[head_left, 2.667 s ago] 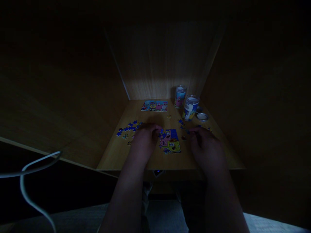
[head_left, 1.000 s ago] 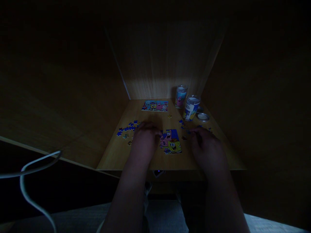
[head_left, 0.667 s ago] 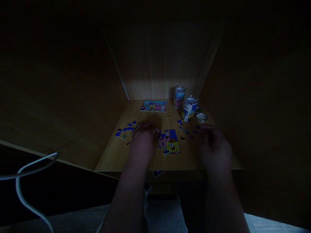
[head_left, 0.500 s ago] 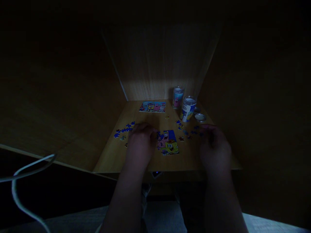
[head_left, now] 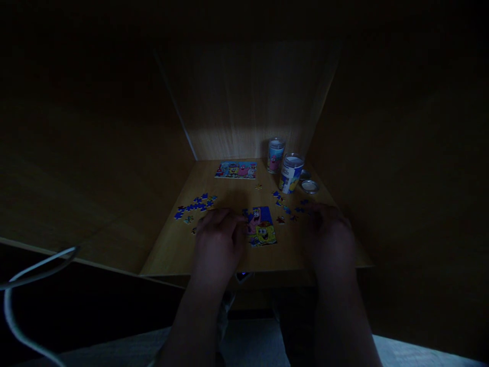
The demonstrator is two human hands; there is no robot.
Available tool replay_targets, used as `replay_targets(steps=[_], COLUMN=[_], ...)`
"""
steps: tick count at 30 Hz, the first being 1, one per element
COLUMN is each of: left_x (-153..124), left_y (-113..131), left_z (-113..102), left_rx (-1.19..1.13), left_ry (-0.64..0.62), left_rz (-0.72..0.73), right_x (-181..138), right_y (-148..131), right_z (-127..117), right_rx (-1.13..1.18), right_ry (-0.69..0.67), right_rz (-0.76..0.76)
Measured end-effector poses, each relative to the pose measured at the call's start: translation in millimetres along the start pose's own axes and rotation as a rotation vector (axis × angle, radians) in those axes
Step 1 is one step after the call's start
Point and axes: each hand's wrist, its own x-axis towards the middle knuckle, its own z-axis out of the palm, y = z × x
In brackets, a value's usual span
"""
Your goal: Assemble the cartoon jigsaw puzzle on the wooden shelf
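Note:
A partly joined jigsaw puzzle (head_left: 263, 224), with a pink and a yellow cartoon figure on blue, lies on the wooden tabletop (head_left: 168, 255). My left hand (head_left: 219, 234) is curled at its left edge, fingertips by the border; whether a piece is between them is hidden. Over on the right, my right hand (head_left: 330, 229) has its fingers bent down beside loose blue pieces (head_left: 300, 209); its grip is too dark to make out. Between the puzzle and that hand lies a brown piece (head_left: 280, 220). More blue pieces (head_left: 196, 206) are spread left of my left hand.
Two clear cartoon-printed canisters, one at the back (head_left: 275, 155) and one nearer (head_left: 291, 174), stand at back right beside a round lid (head_left: 309, 186). A cartoon picture card (head_left: 236, 169) lies at the back. Wooden panels enclose the sides; a white cable (head_left: 17, 326) hangs at left.
My right hand has moved slightly left and inward, closer to the loose blue pieces. My left hand stays by the puzzle's left edge, uncovering more pieces on the left. The whole view has shifted a little.

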Motion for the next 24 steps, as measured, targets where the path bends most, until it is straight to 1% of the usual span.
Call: replay_targets(steps=[5, 9, 14, 21, 24], left_x=[-2.6, -6.0, -7.3, -7.6, -8.1], left_y=[-21.0, -33.0, -33.1, -27.1, -26.6], left_z=[-10.1, -15.5, -13.7, -12.6, -12.6], left_rx=[0.06, 0.038, -0.009, 0.035, 0.046], left_ry=[-0.023, -0.035, -0.046, -0.046, -0.041], left_rz=[-0.014, -0.013, 0.038, 0.059, 0.062], right_x=[-1.1, -0.8, -0.4, -1.8, -2.5], right_y=[1.4, -0.5, 1.9, 0.8, -2.4], right_z=[0.3, 1.7, 4.8, 7.1, 6.0], right_rx=[-0.125, -0.149, -0.126, -0.192, -0.234], right_ry=[-0.085, -0.131, -0.122, -0.1, -0.113], right_rz=[-0.068, -0.062, -0.09, -0.136, -0.112])
